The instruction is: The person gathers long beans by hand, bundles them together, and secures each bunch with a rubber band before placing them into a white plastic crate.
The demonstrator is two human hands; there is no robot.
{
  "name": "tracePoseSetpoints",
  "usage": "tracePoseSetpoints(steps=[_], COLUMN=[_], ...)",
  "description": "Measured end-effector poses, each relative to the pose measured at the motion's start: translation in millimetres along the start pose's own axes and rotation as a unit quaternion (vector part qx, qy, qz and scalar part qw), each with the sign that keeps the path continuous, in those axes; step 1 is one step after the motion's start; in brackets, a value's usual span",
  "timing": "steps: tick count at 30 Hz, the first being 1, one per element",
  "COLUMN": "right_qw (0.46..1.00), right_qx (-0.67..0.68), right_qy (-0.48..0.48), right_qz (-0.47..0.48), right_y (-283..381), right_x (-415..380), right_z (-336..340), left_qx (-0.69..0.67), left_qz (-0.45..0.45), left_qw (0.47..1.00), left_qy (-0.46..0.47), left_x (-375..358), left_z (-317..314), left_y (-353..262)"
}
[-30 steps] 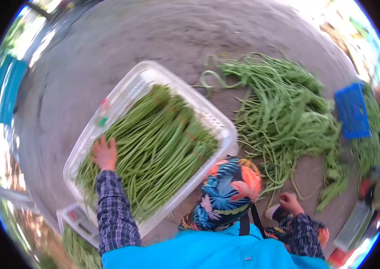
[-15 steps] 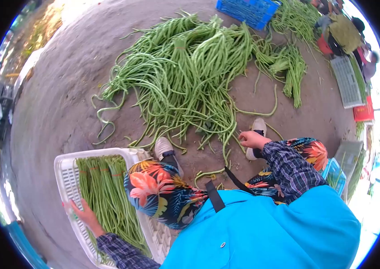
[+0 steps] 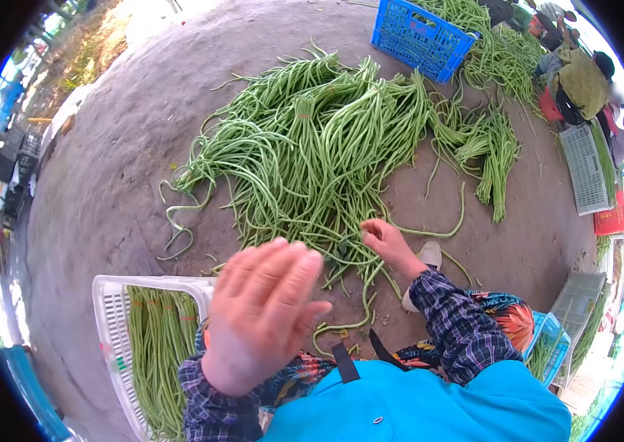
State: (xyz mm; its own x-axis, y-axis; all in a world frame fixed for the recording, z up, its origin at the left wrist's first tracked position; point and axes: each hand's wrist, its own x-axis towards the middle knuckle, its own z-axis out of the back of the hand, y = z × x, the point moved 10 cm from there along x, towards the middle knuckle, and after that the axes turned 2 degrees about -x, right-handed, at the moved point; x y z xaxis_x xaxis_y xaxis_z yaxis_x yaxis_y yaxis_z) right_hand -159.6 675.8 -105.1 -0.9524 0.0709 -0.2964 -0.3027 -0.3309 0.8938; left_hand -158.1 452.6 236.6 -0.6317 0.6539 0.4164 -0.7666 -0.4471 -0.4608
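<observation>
A large heap of long green yardlong beans (image 3: pixel 326 147) lies on the ground in front of me, some of it tied in bunches. My left hand (image 3: pixel 264 313) is raised close to the camera, fingers stretched out and thumb apart, holding nothing. Lower down, my right hand (image 3: pixel 393 249) hovers at the near edge of the heap. Its fingers are loosely bent, with a gap to the thumb, and nothing shows between them. At my left stands a white plastic crate (image 3: pixel 109 317) with banded bunches of beans (image 3: pixel 157 353) laid lengthwise in it.
Beyond the heap is a blue crate (image 3: pixel 426 44), with more beans (image 3: pixel 507 59) behind it. People (image 3: pixel 584 85) work at the far right near a grey crate (image 3: pixel 584 166) and a red container (image 3: pixel 612 215). A light-blue basket (image 3: pixel 548 342) sits by my right knee. My shoe (image 3: pixel 430 258) is close to loose beans.
My left hand has left the white crate and risen to the right, in front of me. My right hand has moved left toward the heap. The view has tilted up a little.
</observation>
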Motion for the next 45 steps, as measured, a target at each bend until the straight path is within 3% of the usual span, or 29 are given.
tracePoseSetpoints(steps=[1, 4, 7, 9, 11, 13, 15, 21, 23, 29, 32, 33, 35, 37, 39, 41, 45], right_qw=[0.998, 0.994, 0.987, 0.989, 0.974, 0.957, 0.953, 0.984, 0.981, 0.981, 0.974, 0.988, 0.971, 0.966, 0.96, 0.946, 0.898], right_qx=[0.043, 0.071, 0.093, 0.032, -0.123, -0.205, -0.252, -0.103, -0.103, -0.11, 0.09, 0.036, 0.172, 0.198, 0.225, 0.227, 0.305], right_qy=[-0.019, -0.009, -0.042, -0.089, -0.152, -0.181, -0.167, -0.1, -0.123, -0.14, -0.15, -0.124, -0.118, -0.101, -0.084, 0.015, 0.046], right_qz=[0.034, 0.084, 0.127, 0.11, 0.112, 0.102, -0.002, -0.104, -0.108, -0.079, 0.143, 0.086, 0.116, 0.131, 0.147, 0.23, 0.313], right_y=[21.7, 82.4, 105.0, 101.6, 75.6, 68.0, 45.4, -22.7, -23.8, 2.7, 48.5, 86.5, 93.2, 121.9, 164.8, 232.1, 340.4], right_x=[23.3, 96.8, 178.0, 227.6, 283.0, 315.9, 347.8, 426.4, 433.1, 380.7, 320.4, 275.1, 235.6, 188.9, 145.3, 98.7, 9.0], right_z=[-0.1, -11.2, -16.5, -13.5, -11.5, -13.0, -12.7, -37.3, -32.5, -11.6, -0.1, 5.1, 17.1, 34.0, 56.9, 71.9, 119.6], left_qx=[0.013, -0.037, -0.017, -0.008, 0.007, -0.006, -0.026, -0.035, -0.038, -0.029, -0.02, -0.018, 0.003, 0.006, 0.056, 0.078, 0.119], left_qz=[-0.015, 0.059, 0.096, 0.1, 0.16, 0.204, 0.227, 0.263, 0.27, 0.269, 0.24, 0.235, 0.224, 0.203, 0.191, 0.187, 0.173], left_qw=[0.999, 0.981, 0.964, 0.966, 0.951, 0.953, 0.939, 0.924, 0.925, 0.932, 0.932, 0.935, 0.936, 0.947, 0.956, 0.958, 0.964], left_qy=[0.046, 0.178, 0.249, 0.238, 0.265, 0.224, 0.258, 0.277, 0.265, 0.24, 0.271, 0.266, 0.273, 0.25, 0.216, 0.202, 0.165], left_x=[1.3, -7.1, -13.5, -7.9, -0.4, -6.3, -10.3, -8.5, -7.8, -5.5, -3.3, -7.3, -18.0, -25.6, -28.8, -33.3, -27.2], left_z=[-16.9, -57.2, -67.2, -61.4, -55.3, -49.6, -53.9, -58.9, -57.0, -45.1, -46.3, -44.5, -46.0, -45.7, -39.4, -38.6, -39.0], left_y=[-0.5, 20.9, 40.5, 55.3, 75.7, 97.3, 111.4, 139.1, 142.6, 130.8, 110.5, 103.3, 90.4, 74.9, 67.3, 63.2, 64.5])
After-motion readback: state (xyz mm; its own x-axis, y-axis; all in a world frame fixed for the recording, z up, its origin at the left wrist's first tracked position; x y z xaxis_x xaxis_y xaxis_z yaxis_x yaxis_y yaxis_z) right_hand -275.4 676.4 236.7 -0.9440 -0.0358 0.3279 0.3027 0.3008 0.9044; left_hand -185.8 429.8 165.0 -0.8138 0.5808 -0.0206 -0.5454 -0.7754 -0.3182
